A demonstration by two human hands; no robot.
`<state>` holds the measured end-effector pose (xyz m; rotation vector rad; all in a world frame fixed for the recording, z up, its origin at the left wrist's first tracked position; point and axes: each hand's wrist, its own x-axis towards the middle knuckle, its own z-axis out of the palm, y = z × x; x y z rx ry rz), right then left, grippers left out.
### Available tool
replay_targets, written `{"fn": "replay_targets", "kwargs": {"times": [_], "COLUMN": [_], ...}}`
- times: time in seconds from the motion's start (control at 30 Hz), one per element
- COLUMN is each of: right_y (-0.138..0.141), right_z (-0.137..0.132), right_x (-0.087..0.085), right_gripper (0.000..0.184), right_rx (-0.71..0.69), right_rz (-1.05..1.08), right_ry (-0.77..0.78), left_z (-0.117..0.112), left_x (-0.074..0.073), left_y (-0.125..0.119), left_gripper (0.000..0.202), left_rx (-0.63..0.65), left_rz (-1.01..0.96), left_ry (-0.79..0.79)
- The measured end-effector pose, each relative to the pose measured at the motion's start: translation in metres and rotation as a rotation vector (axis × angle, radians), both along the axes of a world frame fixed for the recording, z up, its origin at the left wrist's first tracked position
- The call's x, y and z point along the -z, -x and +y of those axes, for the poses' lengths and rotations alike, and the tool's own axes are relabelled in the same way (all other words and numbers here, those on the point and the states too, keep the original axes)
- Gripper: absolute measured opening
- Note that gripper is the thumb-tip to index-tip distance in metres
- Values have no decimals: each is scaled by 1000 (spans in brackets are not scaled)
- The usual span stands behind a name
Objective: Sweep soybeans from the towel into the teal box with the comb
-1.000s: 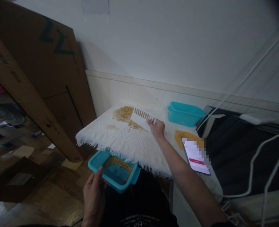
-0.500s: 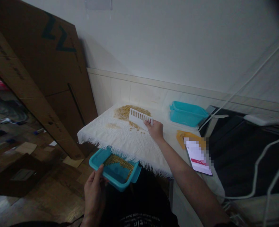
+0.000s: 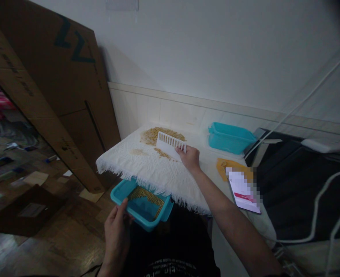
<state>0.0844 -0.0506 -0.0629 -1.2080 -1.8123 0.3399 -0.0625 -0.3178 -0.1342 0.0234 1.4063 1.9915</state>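
Observation:
My right hand (image 3: 190, 157) grips a white slotted plastic scraper (image 3: 170, 144), its edge resting on the white fringed cloth (image 3: 155, 171) beside a pile of yellow beans (image 3: 152, 135). A thin trail of beans lies just under the scraper. My left hand (image 3: 117, 231) holds a teal plastic tray (image 3: 142, 203) below the cloth's front edge. Some beans lie in that tray.
A second teal tray (image 3: 230, 137) stands at the back right of the table. An orange mat (image 3: 226, 166) and a phone (image 3: 243, 190) lie to the right. A large cardboard box (image 3: 51, 84) leans at the left. White cables (image 3: 314, 215) cross a dark surface on the right.
The scraper and my right hand have shifted slightly left and toward me across the beans. The left hand keeps the tray under the edge.

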Motion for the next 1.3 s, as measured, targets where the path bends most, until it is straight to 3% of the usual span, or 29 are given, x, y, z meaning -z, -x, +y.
{"fn": "replay_targets", "kwargs": {"times": [1.3], "right_y": [4], "right_z": [-1], "right_x": [8], "right_gripper": [30], "right_rx": [-67], "right_rz": [93], "right_ry": [36], "left_z": [1], "left_x": [1], "left_y": [-2], "left_gripper": [43], "left_rx": [23], "left_rz": [60], "left_ry": [-29]}}
